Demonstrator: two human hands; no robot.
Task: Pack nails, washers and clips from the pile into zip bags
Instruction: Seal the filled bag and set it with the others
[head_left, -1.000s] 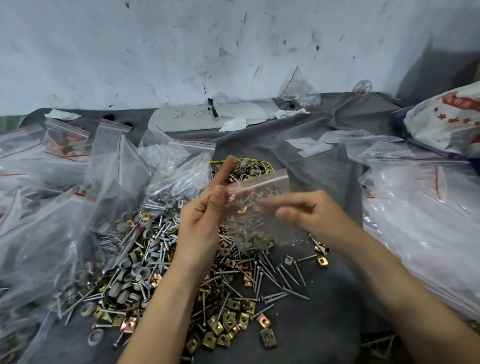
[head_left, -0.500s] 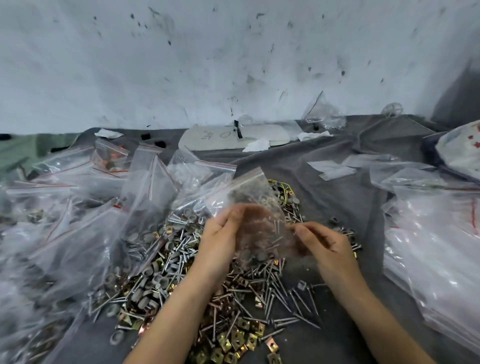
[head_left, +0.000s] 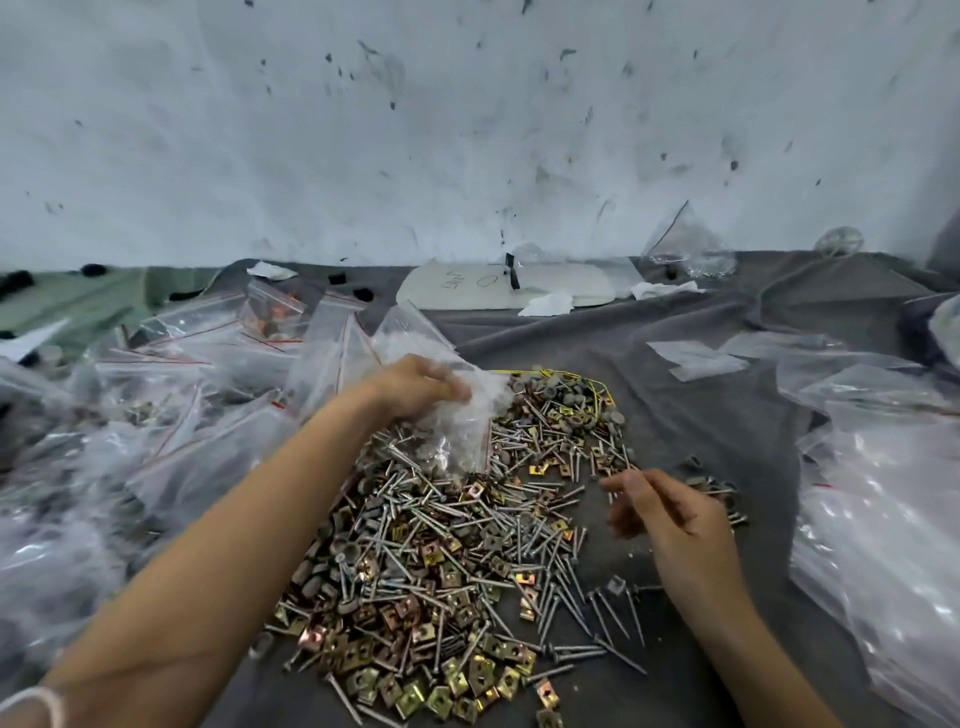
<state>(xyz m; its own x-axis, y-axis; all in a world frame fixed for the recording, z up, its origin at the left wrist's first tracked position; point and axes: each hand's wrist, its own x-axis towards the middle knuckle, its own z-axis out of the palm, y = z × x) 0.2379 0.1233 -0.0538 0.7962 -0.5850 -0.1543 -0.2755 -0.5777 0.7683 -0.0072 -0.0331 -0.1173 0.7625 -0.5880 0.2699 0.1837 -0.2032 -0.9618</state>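
A pile of nails, grey washers and brass-coloured clips (head_left: 457, 551) lies on the grey cloth (head_left: 691, 431) in the middle. My left hand (head_left: 415, 387) reaches over the pile's far left side and grips a clear zip bag (head_left: 460, 426) that holds some hardware; the bag hangs down onto the nails. My right hand (head_left: 660, 512) hovers low at the pile's right edge with loosely curled fingers and nothing visible in them.
Filled zip bags with red seal lines (head_left: 171, 415) are heaped on the left. Empty clear bags (head_left: 878, 467) are stacked on the right. A white board (head_left: 498, 283) and paper scraps lie at the back against the stained wall.
Both hands held the bag together over the pile before. Now only my left hand holds it, moved up and left, and my right hand has let go and dropped to the right.
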